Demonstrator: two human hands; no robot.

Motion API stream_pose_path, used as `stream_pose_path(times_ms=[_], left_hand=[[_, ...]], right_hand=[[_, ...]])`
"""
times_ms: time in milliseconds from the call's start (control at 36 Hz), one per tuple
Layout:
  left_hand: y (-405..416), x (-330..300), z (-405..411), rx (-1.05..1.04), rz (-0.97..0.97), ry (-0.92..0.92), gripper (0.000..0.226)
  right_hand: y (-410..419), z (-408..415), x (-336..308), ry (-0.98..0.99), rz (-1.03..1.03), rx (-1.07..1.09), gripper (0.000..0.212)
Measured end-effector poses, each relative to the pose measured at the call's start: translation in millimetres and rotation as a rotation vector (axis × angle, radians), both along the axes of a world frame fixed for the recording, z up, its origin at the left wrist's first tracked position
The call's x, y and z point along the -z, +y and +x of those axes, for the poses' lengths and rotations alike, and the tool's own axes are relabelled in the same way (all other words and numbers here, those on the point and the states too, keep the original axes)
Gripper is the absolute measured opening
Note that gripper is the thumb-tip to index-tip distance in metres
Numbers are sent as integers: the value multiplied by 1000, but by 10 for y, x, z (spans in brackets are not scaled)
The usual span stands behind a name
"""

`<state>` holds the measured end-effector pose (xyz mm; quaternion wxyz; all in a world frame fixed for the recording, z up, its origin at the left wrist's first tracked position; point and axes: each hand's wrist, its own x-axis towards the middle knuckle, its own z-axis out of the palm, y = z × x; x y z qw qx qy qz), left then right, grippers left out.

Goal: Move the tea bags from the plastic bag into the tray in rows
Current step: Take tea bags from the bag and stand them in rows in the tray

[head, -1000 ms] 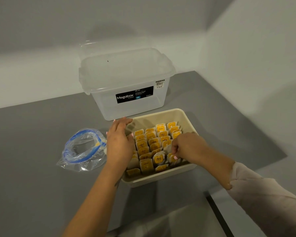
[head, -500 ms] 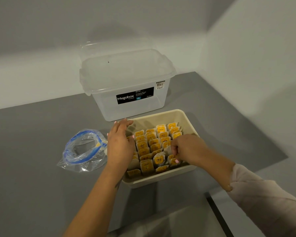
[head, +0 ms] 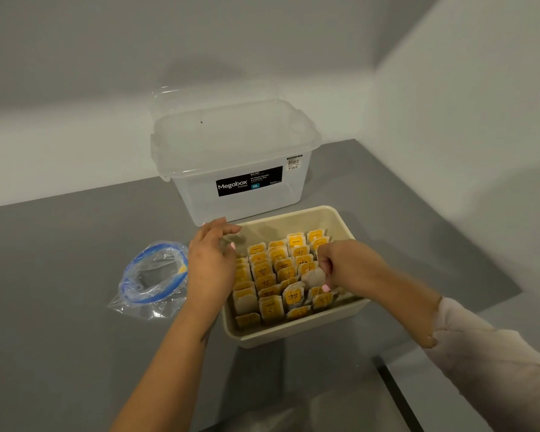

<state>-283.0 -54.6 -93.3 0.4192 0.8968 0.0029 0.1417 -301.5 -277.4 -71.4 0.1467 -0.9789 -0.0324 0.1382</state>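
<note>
The bench holds a clear box. The tray is almost full of tea bags standing in rows. The bag looks empty. The left hand rests spread on the tray's edge to steady it. The right hand pinches one tea bag to tuck it straight.

A matte grey counter runs into a corner where two plain pale walls meet; light is dim and even, casting soft shadows, and a dark seam crosses the counter's near edge
</note>
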Motion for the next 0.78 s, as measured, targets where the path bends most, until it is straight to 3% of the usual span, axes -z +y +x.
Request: stream_pose_path(times_ms=[194, 306, 417, 528, 639, 778], left_hand=[[516, -155, 165, -44, 11, -44, 40], [827, -232, 323, -10, 87, 21, 40], [1101, -174, 539, 87, 271, 150, 48], [1298, -22, 737, 340, 554, 307, 59], [1415, 184, 888, 485, 731, 411, 55], [1515, 231, 910, 420, 761, 357, 29]], right_hand=[[254, 97, -192, -50, 79, 4, 32], [546, 162, -321, -66, 78, -34, 25], [881, 231, -391, -104, 118, -40, 24], [1220, 259, -463, -135, 165, -38, 21], [1570, 265, -502, -152, 236, -38, 17], [1952, 258, -439, -180, 276, -47, 10]])
